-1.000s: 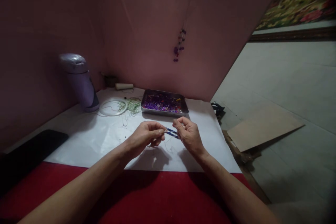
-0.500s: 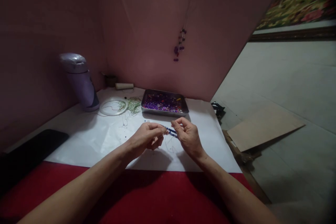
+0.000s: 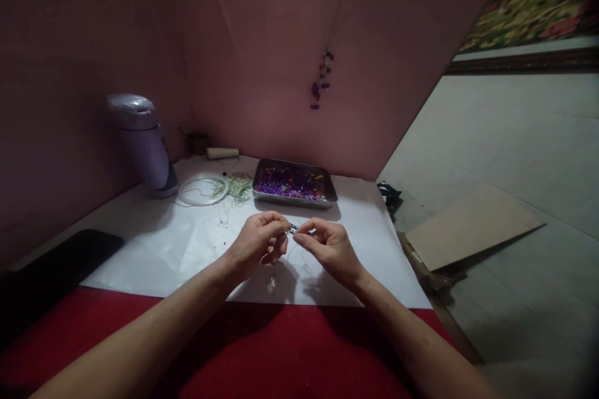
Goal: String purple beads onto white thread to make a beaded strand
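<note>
My left hand (image 3: 262,238) is closed in a pinch over the white sheet (image 3: 196,255), with something too small to name at its fingertips. Close beside it on the right, my right hand (image 3: 330,246) also pinches. Between the fingertips shows a small dark blue tool (image 3: 293,229), mostly hidden by the fingers; its handles seem to lie in my right hand. A thin thread (image 3: 305,260) hangs below the hands. Just behind them stands a metal tray (image 3: 294,201) of purple, red and clear beads.
A ring of clear line (image 3: 203,204) and tangled green thread (image 3: 239,188) lie left of the tray. A purple bottle (image 3: 147,156) stands at the left, behind a black object (image 3: 70,259). Strung beads (image 3: 321,84) hang at the pink wall.
My right hand has moved left, its fingertips nearer my left hand's. The blue tool has shifted left and less of it shows. My left hand has moved slightly left.
</note>
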`<state>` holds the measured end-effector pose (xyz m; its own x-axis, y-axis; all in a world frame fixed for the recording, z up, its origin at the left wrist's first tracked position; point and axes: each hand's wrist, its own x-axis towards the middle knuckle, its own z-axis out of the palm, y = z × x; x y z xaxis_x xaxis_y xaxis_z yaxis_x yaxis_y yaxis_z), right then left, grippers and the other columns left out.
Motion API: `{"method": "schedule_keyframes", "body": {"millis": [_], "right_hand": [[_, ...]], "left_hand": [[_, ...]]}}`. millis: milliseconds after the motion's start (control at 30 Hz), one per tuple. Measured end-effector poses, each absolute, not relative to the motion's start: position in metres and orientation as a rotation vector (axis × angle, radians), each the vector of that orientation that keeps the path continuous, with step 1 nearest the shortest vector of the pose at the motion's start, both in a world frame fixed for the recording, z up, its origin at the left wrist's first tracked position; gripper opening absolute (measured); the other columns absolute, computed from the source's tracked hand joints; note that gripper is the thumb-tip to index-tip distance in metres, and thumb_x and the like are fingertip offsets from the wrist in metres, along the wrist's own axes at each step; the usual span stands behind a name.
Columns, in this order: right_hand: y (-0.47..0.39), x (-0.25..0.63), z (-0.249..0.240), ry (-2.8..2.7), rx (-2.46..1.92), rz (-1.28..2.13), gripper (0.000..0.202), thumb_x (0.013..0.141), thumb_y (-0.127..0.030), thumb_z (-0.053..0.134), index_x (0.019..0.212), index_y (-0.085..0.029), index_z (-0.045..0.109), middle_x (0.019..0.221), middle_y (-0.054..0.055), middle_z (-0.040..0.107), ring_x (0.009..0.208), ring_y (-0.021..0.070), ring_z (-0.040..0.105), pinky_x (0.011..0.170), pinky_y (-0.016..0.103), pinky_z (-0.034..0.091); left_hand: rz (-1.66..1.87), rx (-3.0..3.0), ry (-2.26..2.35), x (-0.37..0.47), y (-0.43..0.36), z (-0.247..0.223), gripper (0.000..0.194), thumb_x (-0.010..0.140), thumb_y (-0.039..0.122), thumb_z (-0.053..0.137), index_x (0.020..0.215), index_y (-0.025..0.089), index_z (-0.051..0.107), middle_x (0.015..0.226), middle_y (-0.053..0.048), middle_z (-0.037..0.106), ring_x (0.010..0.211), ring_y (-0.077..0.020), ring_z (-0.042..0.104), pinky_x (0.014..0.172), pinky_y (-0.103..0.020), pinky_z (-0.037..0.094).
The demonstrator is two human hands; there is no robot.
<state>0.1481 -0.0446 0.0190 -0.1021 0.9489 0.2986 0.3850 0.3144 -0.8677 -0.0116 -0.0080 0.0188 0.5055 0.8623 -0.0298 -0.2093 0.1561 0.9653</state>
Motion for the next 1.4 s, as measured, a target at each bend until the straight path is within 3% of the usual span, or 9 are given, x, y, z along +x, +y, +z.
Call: {"method": "schedule_keyframes", "body": {"millis": [500,700,867,1067,1400], "right_hand": [[-0.047,0.152,0.0244,-1.742,-1.137,0.899,0.018,0.078,-0.029,0.061,0.067,-0.015,0.057,0.046,-0.008,0.032,0.042,0.0051,0.022,0.04,0.021,0.015],[-0.0448,0.1508,0.0231,-1.618,-1.156,0.914,0.027,0.085,-0.04,0.053,0.101,-0.018,0.052,0.043,-0.011,0.028,0.038,0.0057,0.019,0.037,0.02,0.013],[-0.0407,0.1498,0.0196,-1.568,-1.151,0.878,0.026,0.082,-0.041,0.056,0.073,-0.018,0.05,0.046,-0.01,0.028,0.039,0.0046,0.02,0.037,0.02,0.012],[-0.0393,0.1518,0.0177,-1.547,-1.218,0.807,0.026,0.083,-0.041,0.055,0.071,-0.018,0.05,0.043,-0.01,0.026,0.038,0.0045,0.018,0.037,0.02,0.01],[-0.0441,0.1458,0.0208,-1.562,-1.245,0.711,0.026,0.082,-0.039,0.055,0.068,-0.019,0.049,0.044,-0.01,0.028,0.038,0.0056,0.021,0.037,0.02,0.014]], "left_hand": [[0.901,1.177,0.683,-0.0114,-0.004,0.0151,0.01,0.076,0.024,0.055,0.07,0.017,0.05,0.042,0.004,0.052,0.029,-0.0056,0.034,0.03,-0.017,0.019],[0.825,1.248,0.656,-0.0122,-0.0076,0.02,0.016,0.077,0.029,0.058,0.07,0.017,0.051,0.042,0.005,0.051,0.029,-0.0051,0.035,0.03,-0.017,0.018],[0.765,1.225,0.616,-0.0116,-0.0099,0.0209,0.018,0.077,0.031,0.059,0.07,0.015,0.055,0.045,0.004,0.052,0.032,-0.005,0.038,0.032,-0.017,0.02],[0.751,1.183,0.565,-0.0116,-0.008,0.0192,0.011,0.075,0.021,0.057,0.069,0.013,0.058,0.049,0.002,0.052,0.035,-0.004,0.035,0.035,-0.018,0.018],[0.755,1.2,0.596,-0.0116,-0.0069,0.0167,0.008,0.069,0.019,0.06,0.065,0.014,0.057,0.045,0.004,0.046,0.037,-0.0044,0.032,0.037,-0.019,0.016]]}}
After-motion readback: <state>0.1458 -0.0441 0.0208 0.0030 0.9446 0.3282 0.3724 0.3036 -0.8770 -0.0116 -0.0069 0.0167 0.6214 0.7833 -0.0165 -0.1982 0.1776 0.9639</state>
